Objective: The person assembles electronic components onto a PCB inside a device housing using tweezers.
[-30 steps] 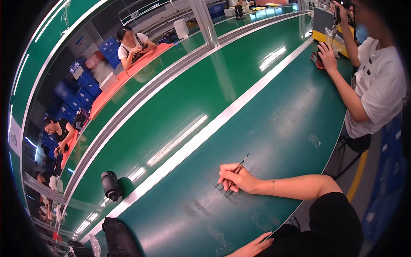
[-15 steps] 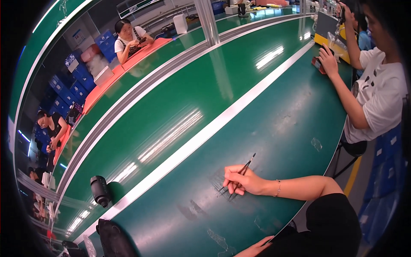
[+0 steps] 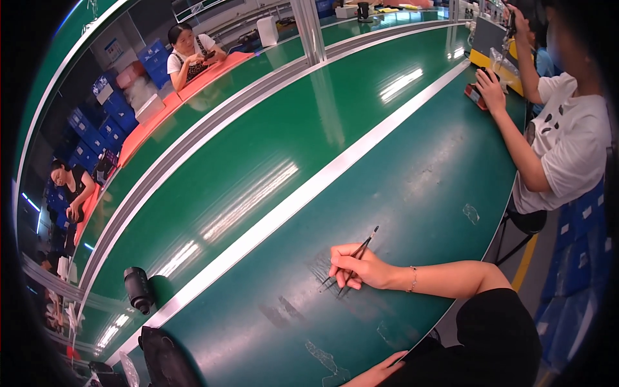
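A pair of black tweezers (image 3: pixel 369 241) is held pen-like in my right hand (image 3: pixel 356 266), the fingers closed around the shaft. The two tips are apart and point down to the left, close over dark scuffs on the green table (image 3: pixel 419 187). Between the tips nothing shows. My left hand (image 3: pixel 385 369) lies low at the table's near edge, partly cut off by the frame and the black sleeve; its fingers are mostly hidden.
A black cylindrical device (image 3: pixel 138 289) rests on the green conveyor belt (image 3: pixel 258 161) beyond the white rail (image 3: pixel 309 193). A dark pouch-like object (image 3: pixel 162 358) lies at lower left. On the right, a co-worker (image 3: pixel 558 135) handles a red-and-black item (image 3: pixel 477 95) beside a grey-yellow machine (image 3: pixel 493 48).
The view has shifted slightly, so everything sits a little further left. My right hand keeps the tweezers over the same scuffed patch.
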A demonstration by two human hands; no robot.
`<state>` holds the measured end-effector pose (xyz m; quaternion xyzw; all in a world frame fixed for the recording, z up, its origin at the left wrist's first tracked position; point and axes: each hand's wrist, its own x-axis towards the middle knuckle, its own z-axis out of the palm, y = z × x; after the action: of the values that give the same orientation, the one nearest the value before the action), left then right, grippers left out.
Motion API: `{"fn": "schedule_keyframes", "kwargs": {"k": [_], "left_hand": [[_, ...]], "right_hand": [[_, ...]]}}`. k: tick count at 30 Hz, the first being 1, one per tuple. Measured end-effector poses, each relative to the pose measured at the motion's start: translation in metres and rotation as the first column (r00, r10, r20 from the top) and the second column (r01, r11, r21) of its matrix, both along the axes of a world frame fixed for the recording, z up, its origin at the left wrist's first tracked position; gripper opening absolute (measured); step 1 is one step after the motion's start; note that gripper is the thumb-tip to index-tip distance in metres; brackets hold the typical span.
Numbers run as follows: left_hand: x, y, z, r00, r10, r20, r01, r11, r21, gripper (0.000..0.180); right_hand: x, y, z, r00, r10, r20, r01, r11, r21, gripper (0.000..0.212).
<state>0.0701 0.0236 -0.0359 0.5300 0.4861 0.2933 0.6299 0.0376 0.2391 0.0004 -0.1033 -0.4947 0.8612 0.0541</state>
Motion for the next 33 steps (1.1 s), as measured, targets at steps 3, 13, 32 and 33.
{"fn": "schedule_keyframes", "kwargs": {"k": [3, 13, 32, 33], "left_hand": [[0.001, 0.000, -0.001, 0.999, 0.021, 0.050, -0.018, 0.998, -0.060, 0.028], [0.010, -0.008, -0.017, 0.950, 0.141, 0.279, -0.064, 0.961, -0.270, 0.030], [0.012, -0.005, -0.005, 0.881, 0.284, 0.379, -0.105, 0.898, -0.428, 0.026], [0.012, -0.004, -0.002, 0.881, 0.284, 0.379, -0.105, 0.898, -0.428, 0.026]], "right_hand": [[0.000, 0.001, -0.001, 1.000, 0.001, -0.006, -0.001, 1.000, -0.001, 0.024], [-0.001, 0.001, -0.001, 1.000, 0.008, -0.021, -0.008, 1.000, 0.008, 0.025], [0.000, 0.000, 0.000, 1.000, 0.015, -0.019, -0.014, 1.000, 0.016, 0.025], [-0.001, 0.000, -0.001, 1.000, 0.017, -0.022, -0.016, 1.000, 0.019, 0.026]]}}
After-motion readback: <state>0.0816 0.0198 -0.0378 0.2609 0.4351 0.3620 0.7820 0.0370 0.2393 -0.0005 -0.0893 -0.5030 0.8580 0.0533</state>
